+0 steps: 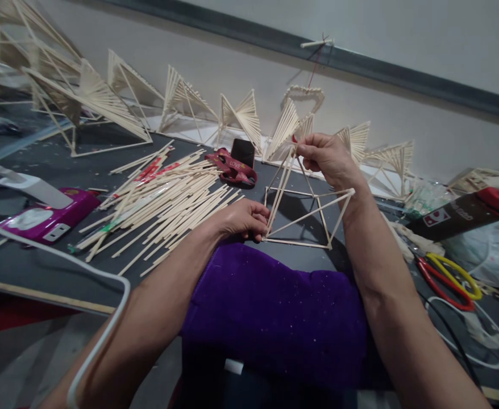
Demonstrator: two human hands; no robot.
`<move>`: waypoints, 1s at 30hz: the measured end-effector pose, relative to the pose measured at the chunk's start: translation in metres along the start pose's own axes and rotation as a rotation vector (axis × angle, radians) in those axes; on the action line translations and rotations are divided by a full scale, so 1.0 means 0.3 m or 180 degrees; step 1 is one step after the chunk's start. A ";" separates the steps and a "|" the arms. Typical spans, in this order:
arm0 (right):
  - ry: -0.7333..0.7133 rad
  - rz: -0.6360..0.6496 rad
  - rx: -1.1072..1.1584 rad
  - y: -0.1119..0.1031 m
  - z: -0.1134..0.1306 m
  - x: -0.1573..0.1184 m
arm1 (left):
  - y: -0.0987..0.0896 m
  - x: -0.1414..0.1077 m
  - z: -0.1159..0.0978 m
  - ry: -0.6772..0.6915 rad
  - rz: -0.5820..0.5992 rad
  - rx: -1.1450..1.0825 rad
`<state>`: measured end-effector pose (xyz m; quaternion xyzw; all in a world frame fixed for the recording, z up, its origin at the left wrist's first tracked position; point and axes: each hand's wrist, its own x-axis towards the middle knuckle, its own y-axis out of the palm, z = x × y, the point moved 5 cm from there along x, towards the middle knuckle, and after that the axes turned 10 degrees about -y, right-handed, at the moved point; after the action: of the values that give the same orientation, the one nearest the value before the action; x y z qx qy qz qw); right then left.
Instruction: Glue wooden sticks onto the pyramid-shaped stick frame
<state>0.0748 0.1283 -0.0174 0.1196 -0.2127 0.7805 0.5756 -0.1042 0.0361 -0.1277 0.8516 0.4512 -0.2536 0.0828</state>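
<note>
A frame of thin wooden sticks [297, 243] stands on the dark table in front of me, with a four-sided base and slanting sticks that rise to peaks. My left hand [249, 219] is closed at the frame's near left bottom corner, fingers curled against the foot of the slanting sticks. Higher up, my right hand [324, 154] pinches the top of the left peak between thumb and forefinger. Left of the frame lies a loose pile of wooden sticks [164, 207], partly under clear plastic wrap with red print. Purple cloth [275, 307] covers my lap.
Finished-looking twisted stick models [241, 116] line the wall. A purple power strip [47, 216] with a white plug and cable sits left. Behind the pile are a maroon lanyard [232, 167] and a black phone-like object [243, 152]. Scissors [449, 281] and a dark bottle [458, 213] lie right.
</note>
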 end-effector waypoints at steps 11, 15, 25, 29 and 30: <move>-0.0068 -0.0074 -0.0034 -0.004 -0.009 0.006 | -0.003 0.006 0.005 0.0002 0.0029 0.0011; -0.0063 -0.0085 -0.0022 -0.004 -0.011 0.006 | -0.001 0.004 0.003 0.0012 0.0055 0.0013; -0.0024 -0.0046 0.0095 0.002 -0.004 0.002 | 0.004 -0.004 -0.001 0.0038 0.0019 0.0017; -0.0005 -0.0064 0.0054 -0.004 -0.016 0.008 | 0.005 -0.004 -0.002 0.0012 0.0026 -0.0001; -0.0007 -0.0058 0.0058 -0.004 -0.019 0.010 | 0.006 -0.004 -0.002 0.0007 0.0025 -0.0024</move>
<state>0.0754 0.1339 -0.0209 0.1275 -0.2051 0.7770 0.5813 -0.1031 0.0345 -0.1268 0.8533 0.4489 -0.2507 0.0865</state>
